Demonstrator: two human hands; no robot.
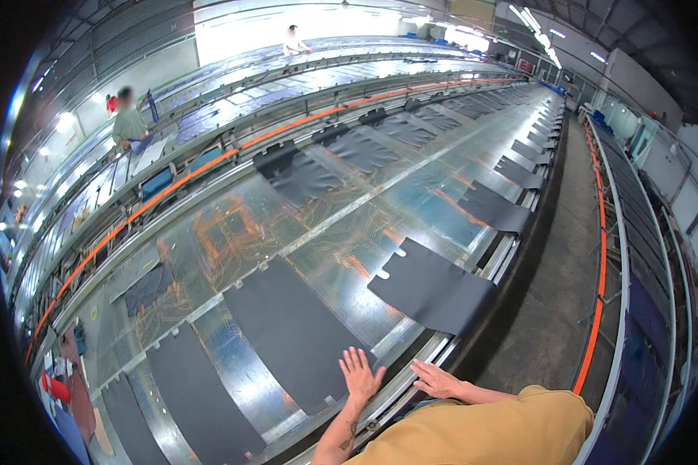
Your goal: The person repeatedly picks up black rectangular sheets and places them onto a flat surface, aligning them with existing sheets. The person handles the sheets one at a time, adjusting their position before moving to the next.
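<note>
My left hand (361, 375) is open, its fingers spread over the near right edge of a dark fabric panel (291, 329) that lies flat on the long printing table (302, 232). Whether the palm presses on the cloth or hovers just above it I cannot tell. Beside it, to the right, my right hand (436, 380) is stretched out over the metal rail (399, 387) along the table's edge, fingers extended and holding nothing that shows. Ahead of both hands, another dark panel (434, 287) with a notched edge lies partly over the rail.
More dark panels (202, 387) lie at left, and others (295, 170) run far down the table. A crumpled dark piece (149, 288) and a red object (55, 388) are at the left. An aisle (535, 310) runs along the right. Two people (129, 120) stand at farther tables.
</note>
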